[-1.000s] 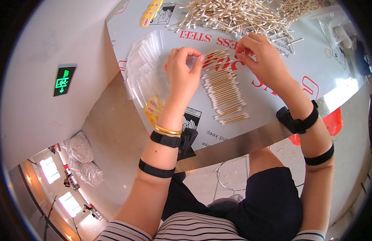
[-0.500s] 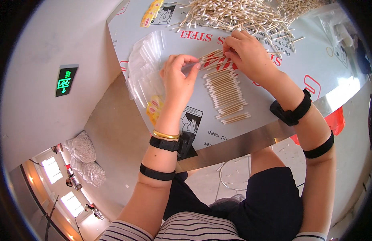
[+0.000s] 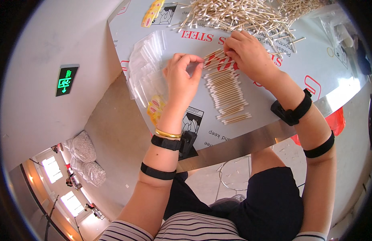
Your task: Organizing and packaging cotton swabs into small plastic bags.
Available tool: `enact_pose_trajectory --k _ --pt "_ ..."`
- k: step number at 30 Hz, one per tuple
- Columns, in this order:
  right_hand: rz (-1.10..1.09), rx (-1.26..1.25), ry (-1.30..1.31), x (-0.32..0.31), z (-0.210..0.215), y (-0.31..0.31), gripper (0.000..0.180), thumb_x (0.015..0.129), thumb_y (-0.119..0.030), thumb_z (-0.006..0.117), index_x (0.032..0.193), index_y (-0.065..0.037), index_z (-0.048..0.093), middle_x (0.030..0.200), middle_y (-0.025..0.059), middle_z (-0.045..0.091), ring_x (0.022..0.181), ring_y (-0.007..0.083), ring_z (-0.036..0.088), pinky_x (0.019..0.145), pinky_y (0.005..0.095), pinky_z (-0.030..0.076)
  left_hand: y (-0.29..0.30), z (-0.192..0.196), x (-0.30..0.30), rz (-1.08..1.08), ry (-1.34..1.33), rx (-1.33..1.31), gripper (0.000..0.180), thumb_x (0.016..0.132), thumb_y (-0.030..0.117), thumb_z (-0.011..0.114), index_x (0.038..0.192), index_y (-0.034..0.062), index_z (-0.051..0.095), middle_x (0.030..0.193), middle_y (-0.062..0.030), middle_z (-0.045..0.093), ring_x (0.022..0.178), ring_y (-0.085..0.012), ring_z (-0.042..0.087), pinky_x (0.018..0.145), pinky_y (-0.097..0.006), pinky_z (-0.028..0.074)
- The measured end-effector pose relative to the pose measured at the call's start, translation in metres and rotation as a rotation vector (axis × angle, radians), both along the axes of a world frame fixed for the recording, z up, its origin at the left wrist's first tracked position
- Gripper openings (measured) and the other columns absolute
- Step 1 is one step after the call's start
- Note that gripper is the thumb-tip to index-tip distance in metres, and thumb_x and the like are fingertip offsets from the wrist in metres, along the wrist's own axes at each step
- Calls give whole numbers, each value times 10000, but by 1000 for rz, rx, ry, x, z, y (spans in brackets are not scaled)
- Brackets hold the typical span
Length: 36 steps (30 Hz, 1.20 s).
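Cotton swabs with wooden sticks lie side by side in a neat column (image 3: 225,90) on the film-covered steel table. At the top of that column, my left hand (image 3: 182,76) has its thumb and forefinger pinched at the left end of a cotton swab (image 3: 213,53). My right hand (image 3: 250,54) is closed with its fingertips at the other end of the swabs there; its fingers partly hide what they grip. Beyond my hands spreads a big loose heap of cotton swabs (image 3: 234,16).
Clear plastic sleeves (image 3: 146,56) fan out at the table's left. Yellow printed labels lie in a near bunch (image 3: 155,108) and a far strip (image 3: 152,13). A clear plastic bag (image 3: 334,26) sits far right. The table's metal edge (image 3: 234,150) runs before my lap.
My left hand has shifted slightly to the right, its pinched fingertips now closer to the swabs. My right hand has barely moved, and the column looks the same.
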State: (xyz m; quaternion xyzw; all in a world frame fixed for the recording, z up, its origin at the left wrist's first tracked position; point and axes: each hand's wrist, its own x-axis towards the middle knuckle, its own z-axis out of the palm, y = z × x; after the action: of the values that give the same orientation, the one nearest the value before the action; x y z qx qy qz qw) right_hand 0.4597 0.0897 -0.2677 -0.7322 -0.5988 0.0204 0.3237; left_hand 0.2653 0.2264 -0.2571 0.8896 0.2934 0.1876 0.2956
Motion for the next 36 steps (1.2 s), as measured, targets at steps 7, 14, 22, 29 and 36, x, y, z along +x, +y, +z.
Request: enact_pose_trajectory --k 7,14,22,29,36 --pt "-1 9 6 0 1 0 53 916 -103 681 938 -74 642 953 83 629 1001 299 630 907 420 520 0 4 0 -3 14 67 81 874 175 785 950 177 760 1021 31 629 1067 -197 600 1028 -404 346" --pt "3 17 -7 1 0 1 57 907 -111 686 914 -75 642 942 87 624 995 299 630 900 415 527 1 6 1 -41 25 143 83 857 184 797 931 178 761 1035 25 615 1086 -217 588 1022 -413 355" --pt "-13 22 -5 0 0 1 69 900 -122 692 898 -76 641 936 86 623 989 299 633 900 415 529 5 4 3 -18 34 168 84 866 182 786 944 173 759 1044 17 605 1082 -226 581 1014 -418 359" --pt "-45 112 90 5 16 -7 84 927 -113 688 951 -39 655 944 111 646 943 326 624 854 424 511 1 5 15 -87 -150 229 179 927 156 704 1103 164 732 1068 -14 613 1076 -246 581 1014 -436 377" --pt "-123 63 318 12 41 -38 103 970 -106 651 980 -8 684 963 148 659 921 337 633 817 429 521 -16 2 23 -170 -25 269 208 976 107 620 1139 146 743 1063 -25 617 1032 -274 580 1001 -428 392"
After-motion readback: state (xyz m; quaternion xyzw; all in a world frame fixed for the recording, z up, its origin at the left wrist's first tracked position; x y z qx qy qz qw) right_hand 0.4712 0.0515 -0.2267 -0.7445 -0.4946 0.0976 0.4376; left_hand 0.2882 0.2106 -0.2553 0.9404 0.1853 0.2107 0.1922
